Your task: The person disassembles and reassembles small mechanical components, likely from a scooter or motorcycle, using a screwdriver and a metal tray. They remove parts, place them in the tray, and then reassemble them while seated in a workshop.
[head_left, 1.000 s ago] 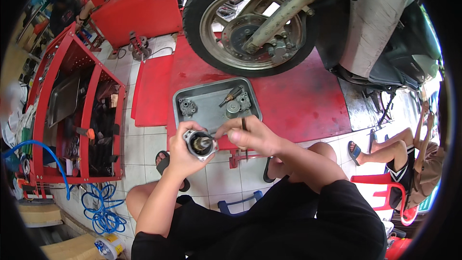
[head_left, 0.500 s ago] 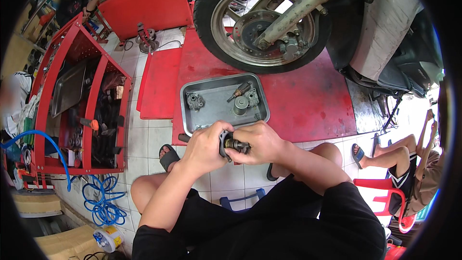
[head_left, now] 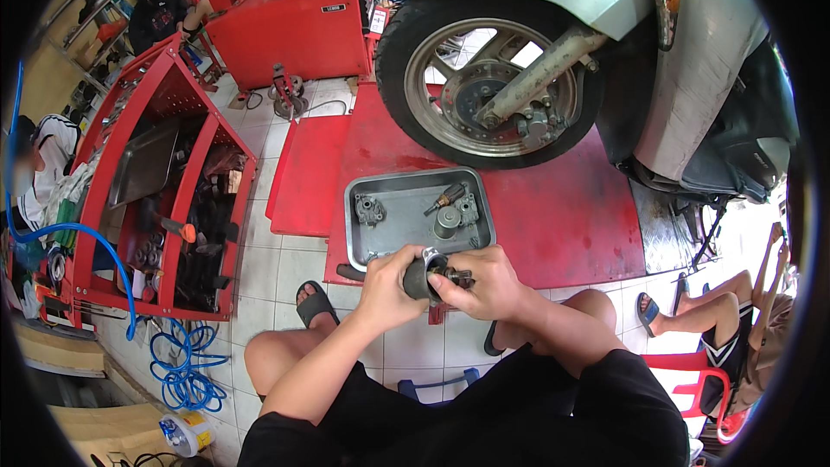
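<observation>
In the head view, the work looks partway along: the left hand (head_left: 388,291) wraps its fingers round a grey cylindrical housing (head_left: 417,282), mouth toward three o'clock, where the right hand (head_left: 487,281) grips a dark shaft part (head_left: 462,278). How deep that part sits, I can't quite tell past the fingers. Toward twelve lies the metal tray (head_left: 402,227); in it one casting (head_left: 370,209) near nine, a second casting (head_left: 468,209) near three and a round cup (head_left: 447,223) lie apart from the housing, so the unit seems far from whole.
</observation>
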